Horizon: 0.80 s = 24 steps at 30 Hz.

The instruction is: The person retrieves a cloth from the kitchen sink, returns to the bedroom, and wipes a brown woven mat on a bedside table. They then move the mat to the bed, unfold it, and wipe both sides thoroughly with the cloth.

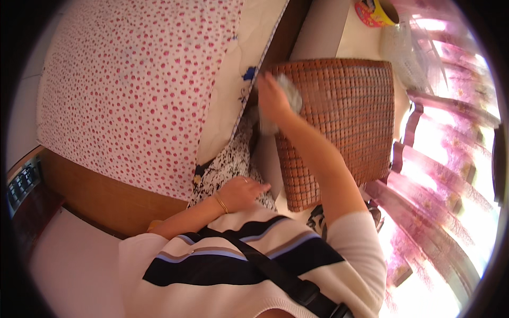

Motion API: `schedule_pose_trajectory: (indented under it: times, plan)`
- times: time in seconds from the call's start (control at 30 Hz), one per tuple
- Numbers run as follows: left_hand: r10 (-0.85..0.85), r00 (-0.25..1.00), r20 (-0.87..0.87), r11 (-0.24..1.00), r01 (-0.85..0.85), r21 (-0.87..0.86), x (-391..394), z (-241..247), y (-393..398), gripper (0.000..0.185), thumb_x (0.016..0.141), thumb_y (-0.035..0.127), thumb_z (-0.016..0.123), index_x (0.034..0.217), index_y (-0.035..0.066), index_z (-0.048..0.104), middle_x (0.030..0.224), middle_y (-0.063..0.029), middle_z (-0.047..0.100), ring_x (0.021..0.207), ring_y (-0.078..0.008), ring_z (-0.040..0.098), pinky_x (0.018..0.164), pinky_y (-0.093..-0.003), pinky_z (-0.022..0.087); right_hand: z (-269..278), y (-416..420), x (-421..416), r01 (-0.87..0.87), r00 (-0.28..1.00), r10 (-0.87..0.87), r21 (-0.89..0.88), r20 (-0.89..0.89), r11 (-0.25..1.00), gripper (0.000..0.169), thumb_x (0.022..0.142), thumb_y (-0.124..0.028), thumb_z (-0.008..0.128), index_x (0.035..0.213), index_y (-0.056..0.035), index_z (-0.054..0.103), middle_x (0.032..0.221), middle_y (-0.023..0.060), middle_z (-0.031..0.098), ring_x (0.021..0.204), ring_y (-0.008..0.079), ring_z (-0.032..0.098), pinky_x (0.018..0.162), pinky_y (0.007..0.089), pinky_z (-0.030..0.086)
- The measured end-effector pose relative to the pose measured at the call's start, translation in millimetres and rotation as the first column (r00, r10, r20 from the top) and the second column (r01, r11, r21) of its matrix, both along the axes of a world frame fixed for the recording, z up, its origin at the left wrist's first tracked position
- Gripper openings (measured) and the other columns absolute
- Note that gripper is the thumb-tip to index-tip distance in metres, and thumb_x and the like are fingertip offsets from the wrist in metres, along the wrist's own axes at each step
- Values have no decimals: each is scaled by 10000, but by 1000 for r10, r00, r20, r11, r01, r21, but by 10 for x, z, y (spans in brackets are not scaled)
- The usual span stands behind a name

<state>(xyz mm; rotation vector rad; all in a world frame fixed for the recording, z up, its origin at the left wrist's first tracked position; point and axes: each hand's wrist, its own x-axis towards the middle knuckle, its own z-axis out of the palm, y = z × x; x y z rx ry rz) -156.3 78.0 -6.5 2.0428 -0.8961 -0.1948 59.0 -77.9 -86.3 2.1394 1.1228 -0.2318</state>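
Note:
My right hand point(273, 99) is slightly blurred at the left edge of a brown bamboo-tile mat point(342, 115). It holds a pale grey cloth point(292, 95), which shows on both sides of the palm and touches the mat. The mat lies on a light surface by the window. My left hand point(240, 192), with a ring and bracelets at the wrist, rests near my waist above black-and-white patterned fabric point(224, 167). Nothing shows in it, and one finger points toward the mat.
On the left is a bed with a pink dotted sheet point(131, 87) over a cream quilted layer point(228, 91) and a wooden bed frame point(99, 190). A yellow-and-red tub point(373, 14) and a clear plastic container point(401, 55) stand beyond the mat. Pink curtains point(429, 206) hang at right.

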Motion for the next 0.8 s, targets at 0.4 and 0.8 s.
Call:
schedule_pose_trajectory:
  times: [0.4, 0.8]
  plan:
    - [220, 951, -215, 975, -219, 29, -163, -62, 547, 315, 790, 162, 607, 1096, 92, 574, 881, -82, 624, 815, -242, 598, 750, -368, 467, -323, -59, -1446, -6, 768, -402, -632, -499, 775, 388, 849, -244, 526, 1207, -111, 592, 1312, 77, 504, 1207, 265, 436, 1009, 470, 276]
    - [13, 965, -261, 1000, -11, 9, -146, -141, 426, 304, 774, 199, 628, 1057, 97, 589, 942, -73, 625, 886, -259, 592, 791, -372, 454, 321, -1420, -3165, 302, 761, -181, 92, -623, 949, 242, 777, -180, 527, 1002, -164, 614, 1181, -42, 527, 1146, 107, 464, 842, 238, 428]
